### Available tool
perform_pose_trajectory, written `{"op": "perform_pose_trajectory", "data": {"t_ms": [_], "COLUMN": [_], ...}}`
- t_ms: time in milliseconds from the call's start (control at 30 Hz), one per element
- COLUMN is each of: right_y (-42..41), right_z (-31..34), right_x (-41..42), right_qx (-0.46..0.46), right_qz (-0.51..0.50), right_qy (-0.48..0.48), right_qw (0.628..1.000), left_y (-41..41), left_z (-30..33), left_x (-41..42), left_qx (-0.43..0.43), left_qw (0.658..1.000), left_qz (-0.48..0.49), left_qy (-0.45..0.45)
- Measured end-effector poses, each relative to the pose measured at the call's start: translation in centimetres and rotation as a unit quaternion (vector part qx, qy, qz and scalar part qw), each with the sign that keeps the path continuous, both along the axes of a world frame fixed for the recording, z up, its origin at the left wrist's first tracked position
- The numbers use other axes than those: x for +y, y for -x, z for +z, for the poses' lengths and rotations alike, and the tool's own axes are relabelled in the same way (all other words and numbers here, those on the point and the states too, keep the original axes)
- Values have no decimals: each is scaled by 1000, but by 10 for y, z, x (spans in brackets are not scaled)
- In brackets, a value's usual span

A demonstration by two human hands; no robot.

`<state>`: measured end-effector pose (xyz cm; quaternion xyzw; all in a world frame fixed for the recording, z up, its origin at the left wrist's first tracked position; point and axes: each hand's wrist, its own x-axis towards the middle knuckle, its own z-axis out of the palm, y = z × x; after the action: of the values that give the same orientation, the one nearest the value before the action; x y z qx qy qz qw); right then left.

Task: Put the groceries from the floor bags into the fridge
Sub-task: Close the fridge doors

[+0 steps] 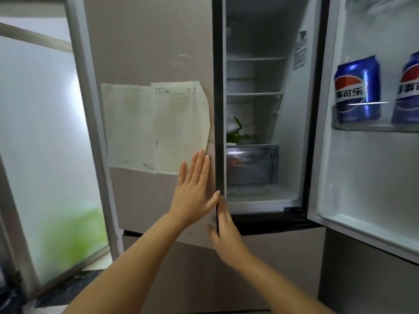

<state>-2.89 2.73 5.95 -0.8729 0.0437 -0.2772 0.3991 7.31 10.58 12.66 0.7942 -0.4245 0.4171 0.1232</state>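
A tall fridge fills the view. Its left door (147,53) is shut or nearly shut, with two paper sheets (156,128) stuck on it. My left hand (195,189) lies flat against that door near its right edge, fingers spread. My right hand (224,232) is at the same door's dark edge (218,109), fingers along the seam; it holds nothing loose. The right door (367,173) stands wide open. Inside, I see white shelves (254,94), some green vegetables (238,134) and a clear drawer (251,164) with something red in it. No bags are in view.
Two blue Pepsi cans (357,89) stand in the open door's clear rack (374,126). A frosted glass sliding door with a metal frame (90,132) is on the left, close to the fridge side. Lower fridge drawers (204,279) sit below my arms.
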Motion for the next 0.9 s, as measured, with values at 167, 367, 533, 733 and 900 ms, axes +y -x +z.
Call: {"op": "perform_pose_trajectory", "data": {"t_ms": [167, 367, 533, 733, 900], "right_y": [-34, -61, -77, -77, -24], "right_z": [-5, -9, -11, 8, 22], "right_x": [-36, -53, -66, -68, -75], "right_qx": [8, -37, 7, 56, 67], "right_qz": [-64, -81, -118, -157, -151], "right_qy": [16, 40, 78, 131, 115], "right_qw": [998, 995, 990, 977, 980], "left_y": [-21, -42, -53, -68, -73], "left_z": [-5, -11, -13, -13, -11], "left_x": [-36, -57, -69, -84, -82], "left_qx": [-12, -64, -66, -64, -63], "left_qw": [1000, 996, 996, 996, 996], "left_qz": [14, 26, 30, 36, 29], "left_qy": [23, 48, 54, 55, 52]}}
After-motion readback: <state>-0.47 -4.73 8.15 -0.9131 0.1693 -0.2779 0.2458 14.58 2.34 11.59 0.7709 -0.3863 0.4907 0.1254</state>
